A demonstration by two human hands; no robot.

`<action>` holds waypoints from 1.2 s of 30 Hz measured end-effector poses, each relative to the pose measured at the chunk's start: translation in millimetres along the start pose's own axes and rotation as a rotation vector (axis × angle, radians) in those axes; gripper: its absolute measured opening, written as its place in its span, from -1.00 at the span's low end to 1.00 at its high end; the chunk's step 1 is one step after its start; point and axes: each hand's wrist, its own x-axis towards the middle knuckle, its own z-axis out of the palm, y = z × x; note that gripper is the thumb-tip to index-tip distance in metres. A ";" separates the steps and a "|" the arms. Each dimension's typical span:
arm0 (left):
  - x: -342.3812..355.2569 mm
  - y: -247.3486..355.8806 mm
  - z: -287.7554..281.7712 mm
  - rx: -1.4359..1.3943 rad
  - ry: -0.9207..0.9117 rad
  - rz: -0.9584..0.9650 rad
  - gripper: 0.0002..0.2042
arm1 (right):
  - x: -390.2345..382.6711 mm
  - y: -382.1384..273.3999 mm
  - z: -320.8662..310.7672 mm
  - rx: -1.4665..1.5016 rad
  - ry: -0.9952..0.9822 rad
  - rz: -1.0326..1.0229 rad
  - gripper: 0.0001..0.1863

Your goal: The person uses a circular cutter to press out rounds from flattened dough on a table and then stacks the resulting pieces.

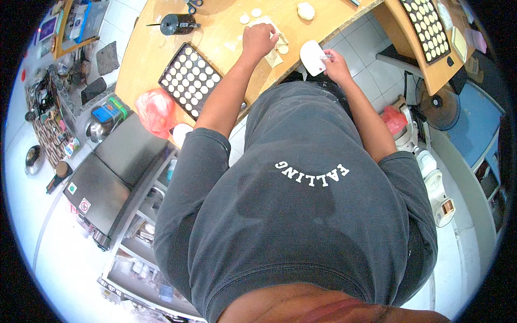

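Note:
My left hand (pixel 258 40) is over a thin, cut-up sheet of pale dough (pixel 275 58) on the wooden table, fingers curled and pinched at the dough; what lies under them is partly hidden. In my right hand (pixel 336 67), held at the table's near edge, is a white dough scraper (pixel 312 58) with a rounded side. A small shiny piece shows by those fingers, too small to name. Left of my left forearm sits a black baking tray (pixel 171 95) with rows of pale dough rounds. A lump of dough (pixel 306 11) rests farther off, and a few loose dough rounds (pixel 256 12) lie beyond my left hand.
A black cylindrical container (pixel 177 25) and blue-handled scissors (pixel 194 5) are at the far left of the table (pixel 137 62). A pinkish plastic bag (pixel 155 112) sits beside the tray. On the right, another tray of rounds (pixel 425 29) rests on a second table, near a fan (pixel 439 107).

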 end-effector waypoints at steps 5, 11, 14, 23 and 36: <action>5.1 0.7 -5.8 -0.044 -0.001 0.055 -0.76 | -1.4 -5.9 1.4 -0.037 -0.006 0.011 -0.75; 4.0 10.4 -13.3 -0.054 0.034 0.130 -0.78 | 3.0 -7.8 5.8 -0.067 0.000 0.010 -0.74; 4.1 8.1 -16.4 -0.043 0.054 0.057 -0.79 | 3.8 -8.3 8.9 -0.075 -0.008 0.004 -0.73; -1.3 7.8 -26.1 -0.043 0.124 0.047 -0.78 | 17.5 -2.8 12.7 -0.074 0.012 -0.041 -0.72; -28.0 13.9 -38.5 -0.053 0.097 -0.012 -0.77 | 89.0 -46.1 16.7 -0.184 0.208 -0.214 -0.73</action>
